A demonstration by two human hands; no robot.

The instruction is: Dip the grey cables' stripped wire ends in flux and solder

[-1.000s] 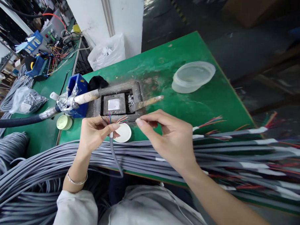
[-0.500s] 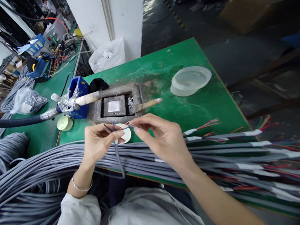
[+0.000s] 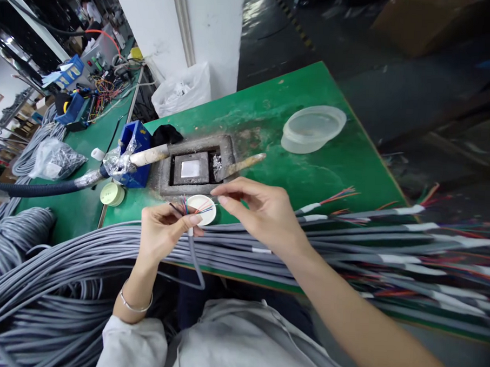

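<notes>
My left hand (image 3: 168, 226) is closed around the stripped end of a grey multi-core cable (image 3: 193, 257). Thin coloured wires (image 3: 203, 207) fan out of its pinch to the right, over a round white dish (image 3: 206, 218). From below the hand the cable hangs in a loop. My right hand (image 3: 263, 214) is just right of the wire tips, apart from them. Its thumb and index finger come together in a pinch; anything between them is too small to make out. Behind both hands sits a solder pot (image 3: 179, 190) with a shiny square of metal (image 3: 190, 168).
A bundle of grey cables (image 3: 116, 243) crosses the table's front edge, its stripped ends at right. A wooden-handled scraper (image 3: 248, 163) rests on the pot's rim. An extraction hose (image 3: 149, 155) leans by a blue bin (image 3: 137, 173). A translucent tub (image 3: 308, 133) stands farther back.
My right hand's fingertips have come away from the wires, slightly up and to the left. The wires, bunched before, are now spread apart. The view has shifted a little.
</notes>
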